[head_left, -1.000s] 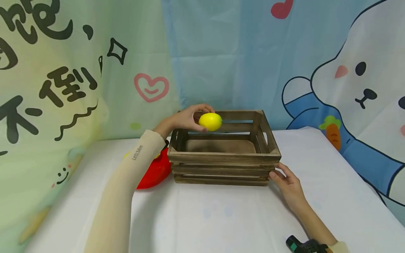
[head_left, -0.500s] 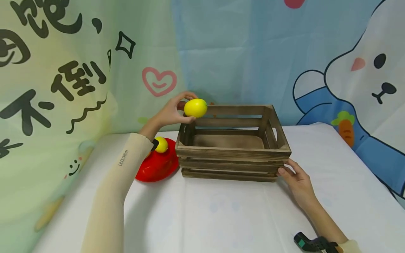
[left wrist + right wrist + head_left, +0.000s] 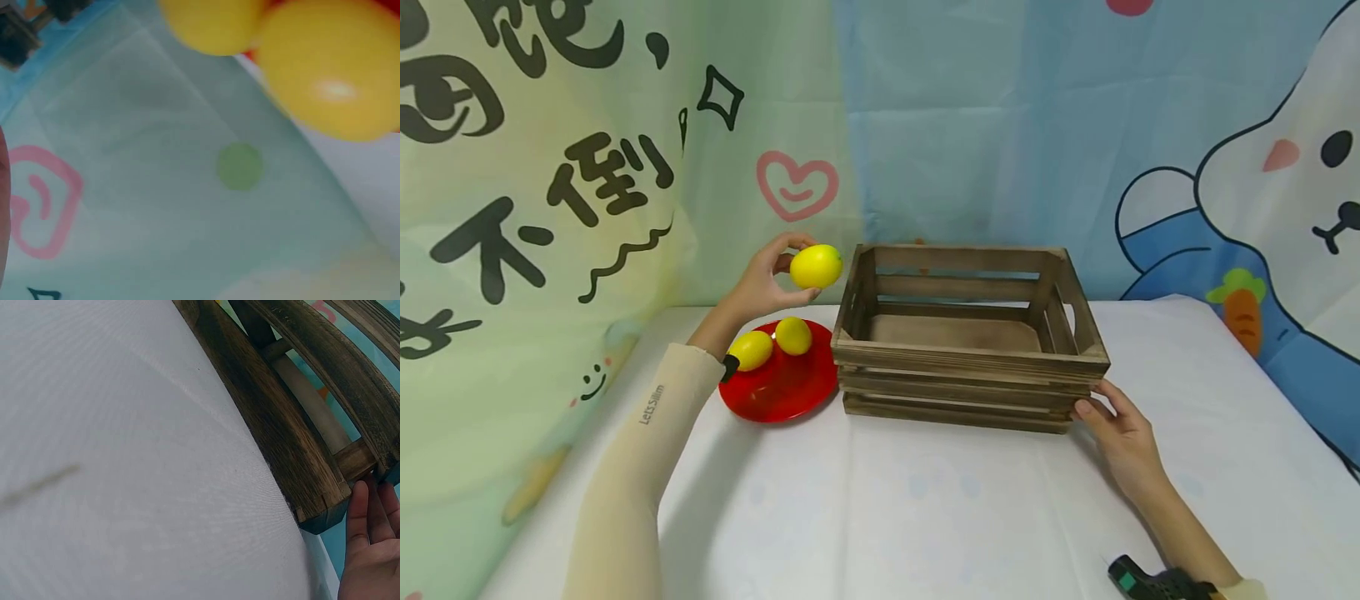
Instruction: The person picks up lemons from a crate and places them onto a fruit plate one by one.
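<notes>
In the head view my left hand [image 3: 767, 279] holds a yellow lemon [image 3: 816, 267] between thumb and fingers, raised off the crate's left end. Below it sits a red plate [image 3: 775, 400] bearing two more lemons, one at the left [image 3: 751, 350] and one beside it [image 3: 793, 336]. The left wrist view shows yellow lemons [image 3: 337, 69] close up, but only a sliver of the hand. A brown slatted wooden crate [image 3: 970, 367] stands right of the plate. My right hand [image 3: 1123, 442] grips its lower right front corner, fingertips at the slat ends [image 3: 359, 465] in the right wrist view.
A white cloth [image 3: 925, 500] covers the table. Behind it hangs a printed curtain [image 3: 940, 125] with a heart, lettering and a cartoon animal. The crate's left end is close against the plate.
My left hand has carried the lemon leftward, from over the crate to above the plate's side. The plate and its lemons have come into fuller view. My right hand stays at the crate's corner.
</notes>
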